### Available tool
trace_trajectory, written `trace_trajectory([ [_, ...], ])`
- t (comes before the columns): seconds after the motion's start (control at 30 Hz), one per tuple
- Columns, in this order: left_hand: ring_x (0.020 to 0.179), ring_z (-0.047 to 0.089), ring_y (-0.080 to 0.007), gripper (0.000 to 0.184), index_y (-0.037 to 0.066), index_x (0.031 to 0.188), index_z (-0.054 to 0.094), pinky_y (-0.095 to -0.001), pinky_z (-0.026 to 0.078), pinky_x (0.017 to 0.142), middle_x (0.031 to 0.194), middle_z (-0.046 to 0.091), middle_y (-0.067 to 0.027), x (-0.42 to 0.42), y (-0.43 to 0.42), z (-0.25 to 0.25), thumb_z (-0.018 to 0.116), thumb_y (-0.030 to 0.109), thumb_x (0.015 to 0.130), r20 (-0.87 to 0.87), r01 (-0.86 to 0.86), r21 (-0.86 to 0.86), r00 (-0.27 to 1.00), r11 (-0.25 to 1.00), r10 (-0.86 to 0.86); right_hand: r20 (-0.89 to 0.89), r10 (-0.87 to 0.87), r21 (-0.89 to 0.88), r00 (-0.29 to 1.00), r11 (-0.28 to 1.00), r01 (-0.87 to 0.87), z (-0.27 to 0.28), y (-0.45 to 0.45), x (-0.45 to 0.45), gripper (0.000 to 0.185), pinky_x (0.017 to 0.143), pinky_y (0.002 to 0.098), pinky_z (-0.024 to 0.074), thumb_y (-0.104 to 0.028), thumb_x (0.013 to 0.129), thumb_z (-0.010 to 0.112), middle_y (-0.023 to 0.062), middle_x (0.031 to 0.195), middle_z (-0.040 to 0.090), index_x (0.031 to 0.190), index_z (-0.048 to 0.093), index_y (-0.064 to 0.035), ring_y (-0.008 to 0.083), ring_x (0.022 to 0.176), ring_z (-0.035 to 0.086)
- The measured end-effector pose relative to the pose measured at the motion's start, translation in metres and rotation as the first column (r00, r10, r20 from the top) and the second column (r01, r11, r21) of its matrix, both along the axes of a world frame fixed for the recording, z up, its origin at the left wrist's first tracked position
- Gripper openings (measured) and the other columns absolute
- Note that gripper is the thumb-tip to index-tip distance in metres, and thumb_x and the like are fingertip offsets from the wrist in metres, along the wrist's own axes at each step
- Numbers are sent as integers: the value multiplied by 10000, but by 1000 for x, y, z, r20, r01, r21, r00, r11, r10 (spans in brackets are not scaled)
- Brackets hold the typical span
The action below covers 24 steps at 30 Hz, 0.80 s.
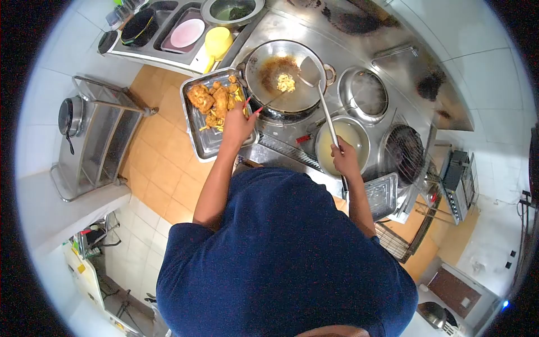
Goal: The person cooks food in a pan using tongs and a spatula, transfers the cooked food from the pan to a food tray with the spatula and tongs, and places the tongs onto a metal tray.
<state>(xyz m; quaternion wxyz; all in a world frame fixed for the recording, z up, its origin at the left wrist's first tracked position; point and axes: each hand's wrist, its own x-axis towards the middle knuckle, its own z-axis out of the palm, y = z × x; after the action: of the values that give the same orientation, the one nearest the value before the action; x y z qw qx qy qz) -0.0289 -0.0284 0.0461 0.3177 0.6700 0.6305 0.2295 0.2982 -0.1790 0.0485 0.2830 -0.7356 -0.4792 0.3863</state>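
My left hand [240, 124] is closed over the right side of a metal tray [210, 151]. It grips a thin dark tool with red parts [258, 110], whose exact kind I cannot make out; its slim end reaches toward the wok [264, 56]. Golden-brown fried pieces [201, 99] and yellow strips lie in the tray. My right hand [345, 157] is wrapped round the handle of a long wok spatula [327, 112]. The spatula's broad head rests over the wok's right side. A small pale-yellow heap of food [286, 83] sits in the wok, beside brown residue.
Below my right hand stands a bowl of pale liquid [325, 149]. A lidded round pot [364, 94], a burner grate [403, 154] and an empty-looking metal tray [382, 196] are to the right. A yellow scoop [218, 42] and sinks [168, 48] lie upper left; a steel cart [101, 129] stands left.
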Motion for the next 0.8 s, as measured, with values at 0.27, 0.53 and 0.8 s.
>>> trace_trajectory([
  [0.27, 771, 676, -432, 450, -6, 1095, 594, -515, 530, 675, 797, 682, -243, 27, 0, -15, 698, 361, 857, -177, 92, -15, 980, 996, -94, -258, -192, -79, 947, 981, 177, 16, 3, -12, 395, 379, 241, 381, -159, 996, 551, -3, 702, 532, 1381, 541, -69, 52, 441, 456],
  [0.53, 759, 681, -426, 509, 14, 1266, 559, -512, 540, 662, 798, 685, -242, 44, 5, -16, 651, 350, 896, -221, 173, 13, 961, 985, -166, -322, -226, -104, 919, 974, 203, 10, -3, -10, 381, 370, 241, 366, -158, 997, 551, 0, 703, 524, 1364, 545, -57, 52, 433, 446],
  [0.8, 760, 672, -448, 439, 0, 1159, 575, -534, 528, 670, 799, 676, -265, 35, 2, -12, 648, 353, 908, -204, 145, -23, 968, 989, -147, -210, -146, -125, 967, 985, 121, 11, 1, 0, 330, 373, 302, 420, -207, 968, 608, 53, 717, 573, 1232, 544, -19, 108, 440, 496],
])
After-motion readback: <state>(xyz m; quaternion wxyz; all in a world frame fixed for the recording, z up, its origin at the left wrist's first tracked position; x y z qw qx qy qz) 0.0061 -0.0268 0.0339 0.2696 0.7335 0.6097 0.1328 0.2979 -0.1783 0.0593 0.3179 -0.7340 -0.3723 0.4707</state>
